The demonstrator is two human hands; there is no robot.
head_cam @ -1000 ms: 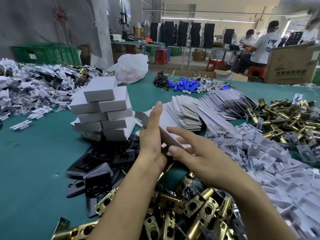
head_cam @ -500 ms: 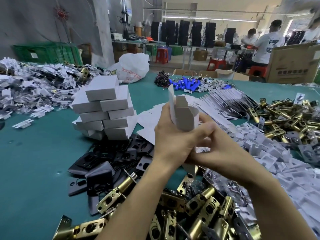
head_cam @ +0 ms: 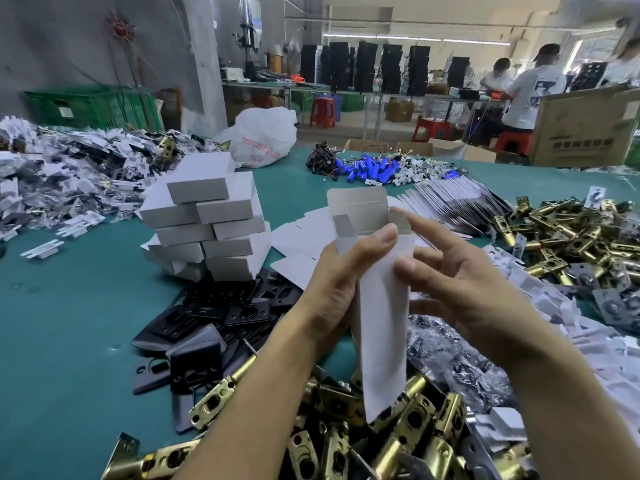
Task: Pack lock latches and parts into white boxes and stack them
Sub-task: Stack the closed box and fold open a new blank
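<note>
At the near edge of the green table (head_cam: 69,323), a heap of brass lock latches (head_cam: 398,427) is spread. Just above it a white box (head_cam: 381,323) is held roughly upright in both hands, its lower end hanging over the latches and its top flap standing open. The box is gripped by the left hand (head_cam: 332,289), with the thumb laid across the front face and the fingers wrapped behind. By the right hand (head_cam: 467,289) it is pinched at the right edge: the thumb is pressed on the front and the forefinger is stretched up to a small side flap, while the other fingers are held loosely bent beside it; whether they touch it cannot be told. To the left of the hands, black plates (head_cam: 221,317) are scattered, and to the right, clear bags of parts (head_cam: 450,351) and white plastic pieces (head_cam: 606,341) are heaped. Beyond the plates, a stack of closed white boxes (head_cam: 211,220) is piled unevenly. Behind the held box, flat box blanks (head_cam: 460,199) are fanned out, with a second pile of brass latches (head_cam: 571,233) at their right. Farther off, a mound of bagged parts (head_cam: 52,174), blue cylinders (head_cam: 370,166) and a white plastic sack (head_cam: 263,136) are seen. At the back, a green crate (head_cam: 90,105), a large cardboard carton (head_cam: 588,126) and seated people (head_cam: 533,95) are visible.
</note>
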